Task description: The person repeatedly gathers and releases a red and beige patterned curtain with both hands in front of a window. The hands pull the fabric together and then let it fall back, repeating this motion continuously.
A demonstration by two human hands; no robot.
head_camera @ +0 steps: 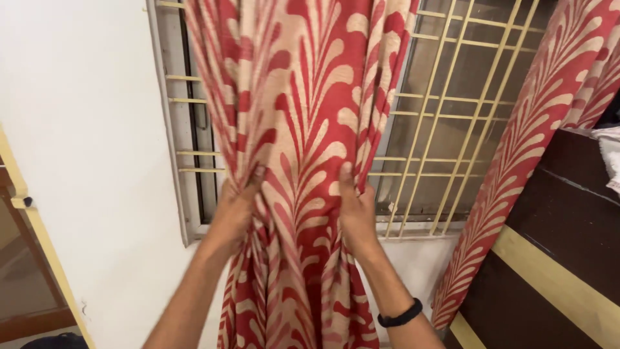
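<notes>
A red curtain with a cream leaf pattern [303, 110] hangs in front of a window. My left hand [236, 207] grips its left side at mid height, with the thumb pressed on the front of the cloth. On the other side, my right hand [355, 210] clasps the right edge, and a black band sits on that wrist. Between both hands the cloth is bunched into narrow folds and falls gathered below them.
Behind the curtain is a window with a cream metal grille [445, 116]. A second matching curtain [523, 161] hangs at the right beside a dark brown cabinet with a cream stripe [555, 252]. A white wall [84, 161] fills the left, with a cream frame edge [32, 220].
</notes>
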